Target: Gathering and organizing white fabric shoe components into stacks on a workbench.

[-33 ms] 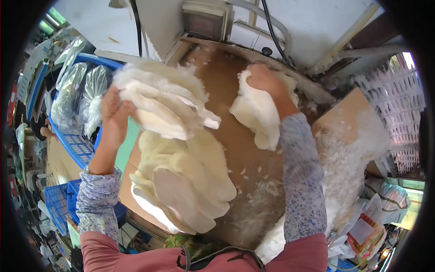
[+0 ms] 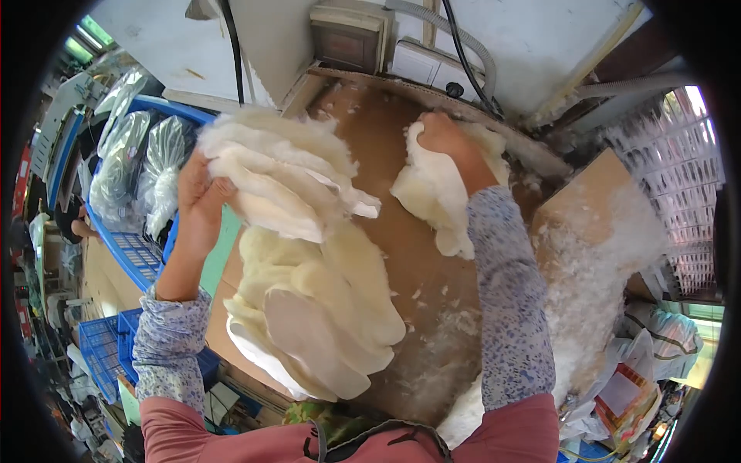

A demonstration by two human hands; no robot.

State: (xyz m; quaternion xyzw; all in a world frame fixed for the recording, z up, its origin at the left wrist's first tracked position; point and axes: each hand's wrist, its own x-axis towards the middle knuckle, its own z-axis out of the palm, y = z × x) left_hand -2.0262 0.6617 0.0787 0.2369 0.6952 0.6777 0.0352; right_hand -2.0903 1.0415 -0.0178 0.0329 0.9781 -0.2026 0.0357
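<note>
I can see the left hand [image 2: 204,199] pinching a white fluffy bundle [image 2: 274,181] by its edge, at the far end of a cream pile [image 2: 316,316] on the brown counter [image 2: 374,104]. The right hand [image 2: 450,141] is curled closed round a smaller fuzzy bunch [image 2: 434,185].

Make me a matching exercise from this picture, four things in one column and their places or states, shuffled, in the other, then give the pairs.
Column one
1. Left hand
2. Right hand
3. Large blue basket
4. Loose white fluff

Column two
A. Contains clear plastic bags
B. Spread along the picture's right side
C. On a fleecy piece
D. Gripping the fleecy stack

Pairs: 1-D; 2-C; 3-A; 4-B
</note>
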